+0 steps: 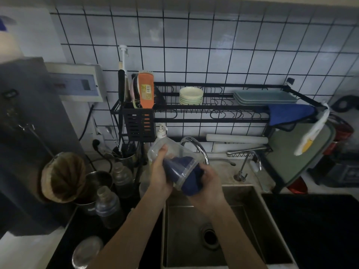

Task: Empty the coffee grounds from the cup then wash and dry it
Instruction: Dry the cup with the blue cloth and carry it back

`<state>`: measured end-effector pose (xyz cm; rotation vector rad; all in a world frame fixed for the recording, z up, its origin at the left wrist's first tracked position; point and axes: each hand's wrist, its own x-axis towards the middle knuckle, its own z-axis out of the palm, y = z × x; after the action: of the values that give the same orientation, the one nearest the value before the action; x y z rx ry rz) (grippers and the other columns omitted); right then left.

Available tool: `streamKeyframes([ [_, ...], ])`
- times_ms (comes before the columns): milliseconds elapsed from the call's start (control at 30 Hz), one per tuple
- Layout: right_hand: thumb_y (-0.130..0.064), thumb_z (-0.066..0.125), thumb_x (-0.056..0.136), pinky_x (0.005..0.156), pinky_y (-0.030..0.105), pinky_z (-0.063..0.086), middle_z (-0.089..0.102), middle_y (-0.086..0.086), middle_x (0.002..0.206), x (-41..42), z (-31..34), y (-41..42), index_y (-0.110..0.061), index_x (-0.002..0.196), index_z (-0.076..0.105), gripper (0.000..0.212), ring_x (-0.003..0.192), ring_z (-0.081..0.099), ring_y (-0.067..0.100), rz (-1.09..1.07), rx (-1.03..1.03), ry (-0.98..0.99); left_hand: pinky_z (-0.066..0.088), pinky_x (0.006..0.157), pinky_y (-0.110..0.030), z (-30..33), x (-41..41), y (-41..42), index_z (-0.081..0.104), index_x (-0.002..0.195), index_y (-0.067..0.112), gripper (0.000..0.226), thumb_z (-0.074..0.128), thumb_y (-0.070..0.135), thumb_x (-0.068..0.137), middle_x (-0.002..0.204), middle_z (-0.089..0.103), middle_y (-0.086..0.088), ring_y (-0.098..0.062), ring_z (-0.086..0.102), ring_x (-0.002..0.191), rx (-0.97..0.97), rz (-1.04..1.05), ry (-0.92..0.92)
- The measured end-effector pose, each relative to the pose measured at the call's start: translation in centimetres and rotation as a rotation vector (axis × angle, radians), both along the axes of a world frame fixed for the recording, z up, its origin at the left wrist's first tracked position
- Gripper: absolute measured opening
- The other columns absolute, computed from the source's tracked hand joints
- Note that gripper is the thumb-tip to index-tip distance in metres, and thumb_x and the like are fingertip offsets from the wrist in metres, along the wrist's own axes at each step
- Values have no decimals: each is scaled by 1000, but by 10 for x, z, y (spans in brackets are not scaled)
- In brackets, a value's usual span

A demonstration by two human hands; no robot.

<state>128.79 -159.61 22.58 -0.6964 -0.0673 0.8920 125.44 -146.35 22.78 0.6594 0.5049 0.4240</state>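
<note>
— Where is the cup now?

— I hold the clear plastic cup (174, 162) above the back edge of the sink (272, 220), tipped on its side, mouth toward my right. My left hand (160, 171) wraps its base end, thumb up along the wall. My right hand (210, 181) clutches a dark blue cloth (191, 183), part of it pushed inside the cup.

— So you're at the drying?

— I judge so: I see no grounds through the wall, and the curved faucet (196, 147) behind it shows no running water.

— How do you do it well?

— Keep the left fingers firm on the base so the thin plastic doesn't spin away, and turn the cup against the cloth rather than the cloth alone. Push the cloth right down to the bottom corner, where drops collect, then wipe the outside and the rim. Don't squeeze hard; that wall looks flexible and could buckle.

— And the risk?

— A slippery cup dropping into the basin. Staying over the sink keeps that harmless. A second blue cloth (289, 113) hangs on the dish rack (213, 108) if this one is soaked.
</note>
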Motion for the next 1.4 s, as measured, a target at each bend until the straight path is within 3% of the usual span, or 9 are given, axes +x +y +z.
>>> streamKeyframes([
  [100,-62,56,97,102,46,57,66,22,142,-1,8,-11,-6,142,63,73,127,67,37,15,22,-4,47,118,-63,-2,-3,-3,52,151,5,89,78,51,80,146,63,-28,-47,63,133,50,26,-3],
  [233,-18,72,88,70,36,63,82,7,93,0,12,-5,-6,132,64,47,84,79,24,-17,-205,-239,51,114,-58,-8,-6,-10,58,146,4,69,82,36,90,142,65,-30,-44,68,126,178,-53,-46],
  [400,-3,76,90,69,19,59,81,-1,96,23,11,-25,-22,105,72,24,81,77,4,-18,-529,-675,64,80,-36,1,-8,8,52,153,19,90,94,37,75,137,67,-15,-26,74,111,334,-52,26],
  [600,-21,78,86,88,7,51,75,-31,108,31,26,-45,-47,112,68,38,104,70,-7,211,-651,-1231,65,92,-59,22,-12,22,74,130,24,73,83,69,72,135,71,-14,-41,72,121,402,-452,305],
  [900,-5,75,94,86,6,52,80,-20,110,21,46,-44,-51,102,81,46,105,73,-3,160,-391,-1036,65,82,-38,11,-11,11,80,96,41,7,78,47,91,110,81,5,-24,76,110,681,-81,63],
  [1000,-5,79,88,76,8,55,83,-10,101,21,46,-44,-41,94,85,37,95,76,1,123,-378,-862,57,104,-52,14,-11,12,78,99,34,18,79,44,84,113,76,2,-34,71,118,800,-10,-40],
  [1167,-28,87,74,68,23,62,84,2,98,21,45,-43,-28,92,86,18,89,81,14,58,-282,-511,58,93,-25,20,-19,17,69,114,39,28,79,37,87,117,71,22,-10,70,117,1078,-53,-153],
  [1267,-35,84,70,57,29,62,83,4,84,28,39,-46,-26,82,87,15,73,81,18,12,-251,-335,62,96,-36,22,-21,20,67,113,51,37,81,44,79,130,67,11,-17,66,127,1135,-91,-134],
  [1400,-35,88,68,59,33,63,83,10,96,33,33,-37,-15,115,76,53,80,82,24,-89,-348,-293,63,96,-36,16,-21,16,64,112,58,37,82,40,84,134,62,14,-14,62,128,1196,-92,-123],
])
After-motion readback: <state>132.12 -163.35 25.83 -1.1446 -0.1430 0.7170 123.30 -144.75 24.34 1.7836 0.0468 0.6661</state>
